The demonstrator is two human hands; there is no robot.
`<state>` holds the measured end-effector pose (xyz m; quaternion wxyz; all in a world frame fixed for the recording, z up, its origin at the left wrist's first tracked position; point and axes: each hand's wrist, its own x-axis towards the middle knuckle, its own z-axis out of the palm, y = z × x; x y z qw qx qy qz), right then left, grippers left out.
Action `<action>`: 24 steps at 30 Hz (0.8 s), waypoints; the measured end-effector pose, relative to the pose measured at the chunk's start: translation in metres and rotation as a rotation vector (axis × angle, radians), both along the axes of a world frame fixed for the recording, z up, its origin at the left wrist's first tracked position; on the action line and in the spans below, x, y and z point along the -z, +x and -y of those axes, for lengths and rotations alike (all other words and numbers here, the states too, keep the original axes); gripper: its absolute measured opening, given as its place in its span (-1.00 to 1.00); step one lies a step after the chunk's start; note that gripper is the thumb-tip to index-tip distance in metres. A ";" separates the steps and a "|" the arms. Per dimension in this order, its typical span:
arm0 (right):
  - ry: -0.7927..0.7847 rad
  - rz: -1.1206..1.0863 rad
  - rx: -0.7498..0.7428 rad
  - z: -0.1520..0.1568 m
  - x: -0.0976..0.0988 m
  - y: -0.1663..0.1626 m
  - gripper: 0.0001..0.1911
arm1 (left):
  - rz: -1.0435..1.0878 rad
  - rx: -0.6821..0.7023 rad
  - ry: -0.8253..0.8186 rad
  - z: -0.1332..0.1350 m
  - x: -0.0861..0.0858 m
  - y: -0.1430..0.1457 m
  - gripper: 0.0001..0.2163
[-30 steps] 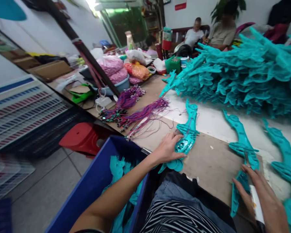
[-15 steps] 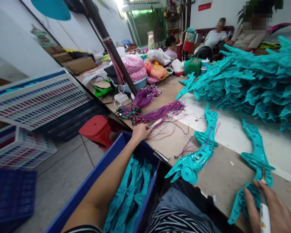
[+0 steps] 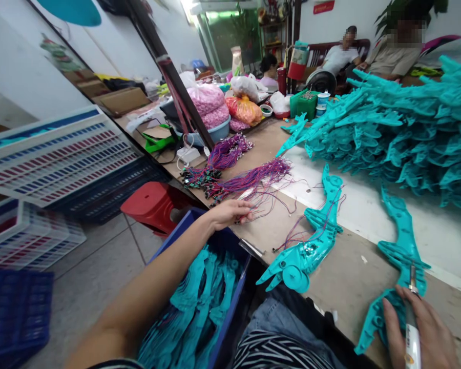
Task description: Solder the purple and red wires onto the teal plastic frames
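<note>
My left hand [image 3: 233,214] is closed in a pinch on thin red and purple wires [image 3: 262,203] at the table's near edge, beside a bundle of the same wires [image 3: 249,178]. In my right hand [image 3: 432,328] is a soldering iron [image 3: 412,333], its metal tip pointing away from me. That hand is over the lower part of a turquoise plastic shell [image 3: 401,225] lying on the table. Between my hands lies another turquoise shell [image 3: 318,241] with a round disc at its near end and loose wires across it.
A large heap of turquoise shells [image 3: 399,128] covers the table's right back. Below my left arm, a blue crate [image 3: 172,238] holds more. A red stool [image 3: 149,202] and plastic crates stand at left. A dark post [image 3: 176,87] rises near bagged parts. People sit at the back.
My left hand has moved right, away from the wire bundle's end, with wires in its fingers. My right hand stays at the right-hand shell with the soldering iron.
</note>
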<state>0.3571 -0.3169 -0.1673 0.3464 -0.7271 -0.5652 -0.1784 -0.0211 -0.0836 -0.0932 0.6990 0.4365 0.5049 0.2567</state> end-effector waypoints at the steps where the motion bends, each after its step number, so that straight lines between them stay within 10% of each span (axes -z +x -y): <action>1: 0.003 0.009 -0.007 0.000 0.000 0.000 -0.47 | 0.028 0.029 -0.049 0.002 0.002 0.004 -0.67; 7: -0.026 -0.017 0.005 -0.003 -0.002 -0.001 -0.50 | 0.040 0.062 0.037 -0.019 -0.029 0.022 -0.82; 12: -0.003 0.037 -0.009 -0.002 -0.001 -0.002 -0.55 | 0.006 -0.311 0.346 -0.084 -0.110 0.044 -0.76; 17: 0.041 0.076 -0.068 -0.002 -0.001 -0.002 -0.55 | 0.084 -0.312 0.650 -0.129 -0.183 0.078 -0.71; 24: 0.083 0.082 -0.101 -0.004 -0.003 -0.004 -0.54 | -0.126 -0.251 0.797 -0.147 -0.193 0.108 -0.81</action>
